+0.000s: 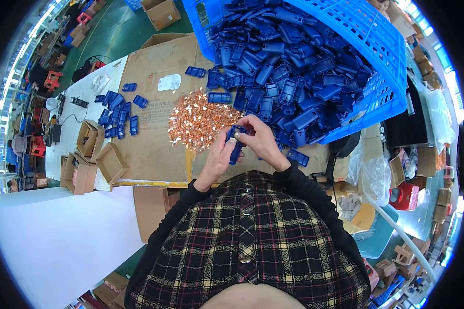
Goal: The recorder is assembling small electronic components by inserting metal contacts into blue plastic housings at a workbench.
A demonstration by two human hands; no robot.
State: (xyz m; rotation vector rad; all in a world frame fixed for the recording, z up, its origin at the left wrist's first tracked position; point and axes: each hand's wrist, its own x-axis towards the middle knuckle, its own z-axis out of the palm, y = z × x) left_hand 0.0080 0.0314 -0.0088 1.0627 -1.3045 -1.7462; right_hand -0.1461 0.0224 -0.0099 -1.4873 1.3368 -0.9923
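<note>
Between both hands, close in front of my body, is a blue plastic housing, tilted. My left hand grips it from the left, fingers closed around its side. My right hand pinches at its upper end, thumb and fingertips together; whether a small part is between them I cannot make out. Just beyond my hands lies a pile of small copper-coloured metal pieces. More blue housings spill in a large heap from a tipped blue plastic crate at the far right.
A loose group of blue housings lies at the left of the cardboard-covered table. Small open cardboard boxes stand at the table's left front edge. A white panel is at lower left, a red container at right.
</note>
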